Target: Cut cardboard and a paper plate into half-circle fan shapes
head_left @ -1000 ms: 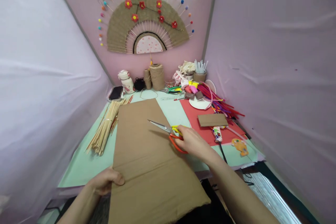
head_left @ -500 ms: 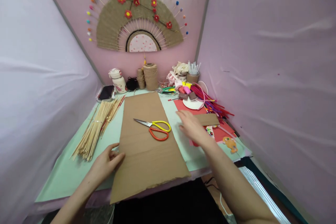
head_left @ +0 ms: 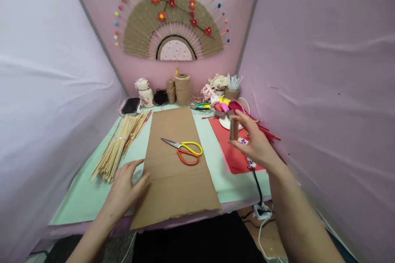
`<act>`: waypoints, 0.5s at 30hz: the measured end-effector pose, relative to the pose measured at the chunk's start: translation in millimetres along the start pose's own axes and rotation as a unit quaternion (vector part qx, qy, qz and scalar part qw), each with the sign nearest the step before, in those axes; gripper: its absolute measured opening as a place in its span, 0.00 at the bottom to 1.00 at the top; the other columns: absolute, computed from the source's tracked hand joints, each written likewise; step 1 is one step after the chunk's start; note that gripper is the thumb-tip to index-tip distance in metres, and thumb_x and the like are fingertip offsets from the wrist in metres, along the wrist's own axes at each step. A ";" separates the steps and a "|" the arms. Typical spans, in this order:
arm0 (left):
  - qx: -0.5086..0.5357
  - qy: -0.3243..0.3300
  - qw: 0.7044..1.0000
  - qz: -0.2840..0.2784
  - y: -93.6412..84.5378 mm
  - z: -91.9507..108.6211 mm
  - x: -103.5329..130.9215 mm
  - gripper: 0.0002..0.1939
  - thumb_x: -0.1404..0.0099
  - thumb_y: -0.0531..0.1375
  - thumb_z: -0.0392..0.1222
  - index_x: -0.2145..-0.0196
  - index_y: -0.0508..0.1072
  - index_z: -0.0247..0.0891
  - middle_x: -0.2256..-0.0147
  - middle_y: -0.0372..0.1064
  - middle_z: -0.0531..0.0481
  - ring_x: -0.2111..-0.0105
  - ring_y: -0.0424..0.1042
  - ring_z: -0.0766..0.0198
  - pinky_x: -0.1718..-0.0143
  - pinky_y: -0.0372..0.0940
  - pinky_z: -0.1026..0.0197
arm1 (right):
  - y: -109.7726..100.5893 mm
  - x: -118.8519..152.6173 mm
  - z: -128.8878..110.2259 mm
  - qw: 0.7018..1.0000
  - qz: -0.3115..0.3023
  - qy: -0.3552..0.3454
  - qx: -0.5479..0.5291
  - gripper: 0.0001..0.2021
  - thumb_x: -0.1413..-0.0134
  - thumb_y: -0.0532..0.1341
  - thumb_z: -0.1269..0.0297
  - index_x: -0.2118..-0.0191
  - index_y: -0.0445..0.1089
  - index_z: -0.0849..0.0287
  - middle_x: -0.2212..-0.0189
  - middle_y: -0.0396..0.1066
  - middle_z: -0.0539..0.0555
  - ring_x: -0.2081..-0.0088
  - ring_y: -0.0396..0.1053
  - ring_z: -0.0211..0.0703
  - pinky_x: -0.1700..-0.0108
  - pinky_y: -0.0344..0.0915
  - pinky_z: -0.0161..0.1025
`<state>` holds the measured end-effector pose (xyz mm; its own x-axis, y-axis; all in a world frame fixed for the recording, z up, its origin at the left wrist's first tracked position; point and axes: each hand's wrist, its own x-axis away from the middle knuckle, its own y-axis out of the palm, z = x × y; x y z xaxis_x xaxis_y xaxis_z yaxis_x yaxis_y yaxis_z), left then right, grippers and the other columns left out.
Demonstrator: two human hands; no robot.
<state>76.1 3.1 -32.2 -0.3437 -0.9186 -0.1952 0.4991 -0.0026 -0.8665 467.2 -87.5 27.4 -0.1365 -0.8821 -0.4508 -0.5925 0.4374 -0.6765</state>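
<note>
A large brown cardboard sheet point(head_left: 179, 189) lies lengthwise on the table. Scissors point(head_left: 189, 153) with one yellow and one red handle rest on it, blades toward the left. At the sheet's left edge is my left hand point(head_left: 126, 185), thumb and fingers apart, the thumb over the cardboard; it holds nothing. My right hand point(head_left: 254, 141) is raised above the red paper point(head_left: 220, 141) on the right, pinching a small brown cardboard strip point(head_left: 233, 129) between thumb and fingers. The strip is seen nearly end-on, so most of its length is hidden.
A bundle of bamboo sticks point(head_left: 115, 148) lies left. Along the back stand a white bottle point(head_left: 144, 92), black yarn point(head_left: 161, 97), twine spools point(head_left: 183, 90) and pliers point(head_left: 202, 106). Pipe cleaners point(head_left: 271, 132) lie right. A cardboard fan point(head_left: 138, 28) hangs on the wall; a power strip point(head_left: 261, 210) sits below the table edge.
My right hand has picked up the cardboard strip from the red paper and lifted it. My left hand stays by the sheet's edge, fingers a little wider. The view has shifted slightly.
</note>
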 end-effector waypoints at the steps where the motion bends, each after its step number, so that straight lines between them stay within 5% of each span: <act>1: 0.021 0.000 1.000 0.005 -1.3 5.4 0.9 0.26 0.39 0.56 0.55 0.48 0.67 0.38 0.49 0.68 0.38 0.47 0.65 0.46 0.46 0.59 0.47 | -1.8 3.3 -7.0 0.996 0.020 0.001 -0.086 0.43 0.47 0.60 0.52 0.31 0.36 0.49 0.37 0.57 0.59 0.37 0.55 0.53 0.41 0.58 0.51; 6: 0.218 -0.038 0.975 -0.031 -1.1 41.4 3.2 0.24 0.39 0.59 0.53 0.49 0.67 0.39 0.47 0.68 0.40 0.49 0.68 0.50 0.48 0.62 0.49 | 13.8 16.8 -18.5 0.951 0.036 0.101 -0.290 0.50 0.52 0.49 0.32 0.31 0.25 0.48 0.33 0.48 0.61 0.38 0.57 0.57 0.46 0.62 0.54; 12: 0.521 -0.116 0.822 -0.201 5.0 80.1 0.1 0.30 0.39 0.59 0.59 0.47 0.66 0.36 0.54 0.73 0.38 0.55 0.74 0.54 0.51 0.66 0.50 | 49.4 21.6 -23.6 0.932 -0.015 0.106 -0.347 0.51 0.52 0.50 0.31 0.30 0.28 0.51 0.38 0.58 0.65 0.42 0.64 0.58 0.47 0.63 0.55; 15: 0.544 -0.109 0.810 -0.191 5.0 82.7 -3.5 0.30 0.40 0.60 0.59 0.47 0.66 0.35 0.56 0.74 0.39 0.59 0.75 0.56 0.55 0.67 0.52 | 37.1 32.4 -31.5 0.923 -0.071 0.111 -0.361 0.52 0.57 0.59 0.33 0.31 0.40 0.50 0.39 0.61 0.64 0.43 0.65 0.61 0.49 0.65 0.54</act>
<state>145.6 -26.4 2.1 -0.5489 -0.8161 0.1811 0.8357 -0.5407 0.0964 415.8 -105.4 6.1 -0.1281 -0.9708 -0.2031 -0.9808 0.1543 -0.1192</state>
